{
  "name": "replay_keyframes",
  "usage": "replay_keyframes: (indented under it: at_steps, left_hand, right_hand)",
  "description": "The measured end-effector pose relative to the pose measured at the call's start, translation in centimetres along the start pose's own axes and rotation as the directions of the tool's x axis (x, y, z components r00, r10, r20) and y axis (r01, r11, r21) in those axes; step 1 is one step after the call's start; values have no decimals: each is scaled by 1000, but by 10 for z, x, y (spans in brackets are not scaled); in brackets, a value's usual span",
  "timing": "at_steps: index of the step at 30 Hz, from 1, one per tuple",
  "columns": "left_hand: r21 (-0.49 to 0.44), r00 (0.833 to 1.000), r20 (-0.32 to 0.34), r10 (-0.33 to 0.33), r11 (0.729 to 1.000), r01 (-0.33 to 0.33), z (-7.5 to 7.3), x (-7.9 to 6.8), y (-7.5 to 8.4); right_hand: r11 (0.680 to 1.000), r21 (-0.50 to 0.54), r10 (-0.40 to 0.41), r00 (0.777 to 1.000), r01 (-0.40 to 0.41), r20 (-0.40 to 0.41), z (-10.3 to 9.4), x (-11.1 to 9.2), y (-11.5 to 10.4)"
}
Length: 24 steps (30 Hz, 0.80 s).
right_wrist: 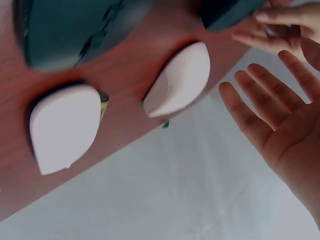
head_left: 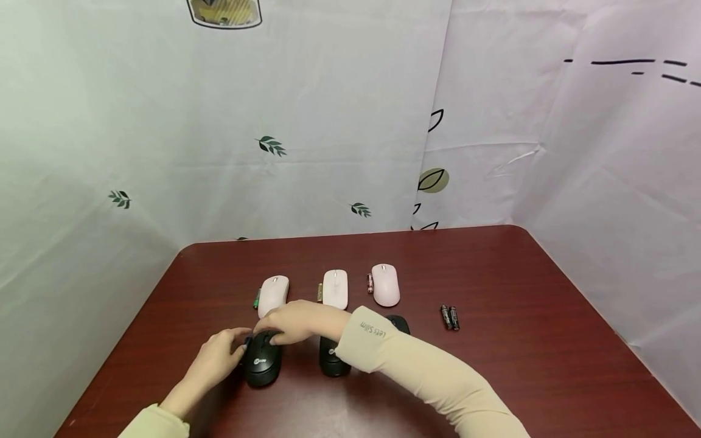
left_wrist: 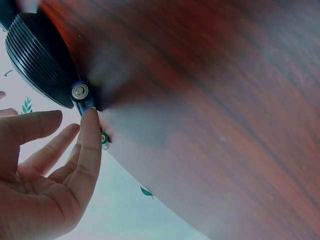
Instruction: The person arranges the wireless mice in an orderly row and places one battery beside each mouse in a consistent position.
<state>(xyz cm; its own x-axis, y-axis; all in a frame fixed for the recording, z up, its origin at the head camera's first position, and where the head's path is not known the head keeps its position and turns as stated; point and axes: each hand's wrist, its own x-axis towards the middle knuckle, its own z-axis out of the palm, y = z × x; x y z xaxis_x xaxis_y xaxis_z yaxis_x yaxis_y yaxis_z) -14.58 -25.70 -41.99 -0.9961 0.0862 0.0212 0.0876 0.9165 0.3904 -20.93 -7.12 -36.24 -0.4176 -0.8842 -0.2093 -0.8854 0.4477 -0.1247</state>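
A black computer mouse (head_left: 263, 362) lies on the table at the left front, between my two hands. Along its left side is a blue battery (left_wrist: 80, 92), its end facing the left wrist camera. My left hand (head_left: 216, 359) is beside them, one extended fingertip at the battery and the other fingers loosely spread. From the right, my right hand (head_left: 298, 319) reaches over the front end of the mouse, fingers extended in the right wrist view. A second black mouse (head_left: 333, 360) is partly hidden under my right forearm, and a third black mouse (head_left: 398, 323) shows behind the sleeve.
Behind stand a left white mouse (head_left: 272, 295) with a green battery (head_left: 257, 299), a middle white mouse (head_left: 335, 289) with a gold battery (head_left: 320, 292), and a pale pink mouse (head_left: 386, 285) with a red battery (head_left: 370, 283). Two black batteries (head_left: 450, 317) lie at the right.
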Motion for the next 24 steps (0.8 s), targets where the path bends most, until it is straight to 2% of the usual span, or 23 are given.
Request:
replay_keyframes:
  at_steps: [8, 16, 24]
  left_hand:
    - [13, 1000, -24, -3, 1000, 4, 0, -1, -4]
    - [27, 998, 22, -51, 998, 50, -3, 0, -2]
    - [70, 999, -34, 15, 997, -13, -11, 9, 4]
  right_hand:
    - [998, 67, 16, 994, -9, -107, -14, -25, 18]
    - [988, 157, 37, 978, -5, -205, -30, -62, 50]
    - [968, 248, 114, 952, -42, -283, -29, -99, 89]
